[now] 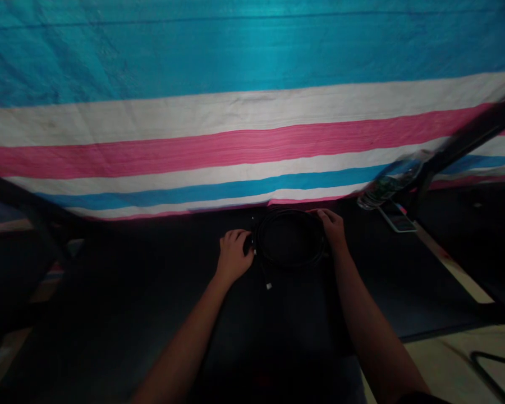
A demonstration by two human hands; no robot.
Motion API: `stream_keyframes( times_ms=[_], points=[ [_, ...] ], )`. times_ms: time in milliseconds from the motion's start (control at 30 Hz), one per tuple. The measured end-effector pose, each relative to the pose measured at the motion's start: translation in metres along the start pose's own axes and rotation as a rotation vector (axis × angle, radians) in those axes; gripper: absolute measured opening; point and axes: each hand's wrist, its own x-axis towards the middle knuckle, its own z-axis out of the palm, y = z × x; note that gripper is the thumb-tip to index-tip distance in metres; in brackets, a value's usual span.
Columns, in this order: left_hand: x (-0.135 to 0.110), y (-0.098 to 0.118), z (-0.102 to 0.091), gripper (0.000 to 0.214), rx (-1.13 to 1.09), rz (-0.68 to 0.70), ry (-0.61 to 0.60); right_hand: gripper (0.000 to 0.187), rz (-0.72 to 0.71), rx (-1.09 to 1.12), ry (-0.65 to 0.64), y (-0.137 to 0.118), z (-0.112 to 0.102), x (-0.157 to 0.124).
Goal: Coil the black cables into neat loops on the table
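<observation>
A coiled black cable [292, 266] lies on the dark table, its loops wound into a ring. One end with a pale metal plug [269, 286] sticks out toward me below the ring's left side. At the coil's left edge, my left hand [234, 253] curls its fingers and thumb round a dark part of the cable. My right hand [332, 225] pinches the coil at its upper right edge. Dim light hides just how the fingertips grip the dark loops.
A clear plastic bottle [389, 180] leans or lies at the back right, beside a phone [396, 217] on the table [151, 303]. Behind the table hangs a striped blue, white and pink sheet [244, 62]. Dark frame bars [467, 137] slant at both sides.
</observation>
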Motion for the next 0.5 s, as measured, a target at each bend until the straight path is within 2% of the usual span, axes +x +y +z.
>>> stream_keyframes(
  times_ms=[333,500],
  points=[
    [0.001,-0.002,0.000,0.036,-0.065,0.021,0.004,0.026,0.031,0.003,-0.007,-0.008,0.001,-0.003],
    [-0.002,-0.010,0.000,0.035,-0.131,0.021,0.027,0.033,0.053,0.013,-0.113,-0.013,0.006,-0.008]
  ],
)
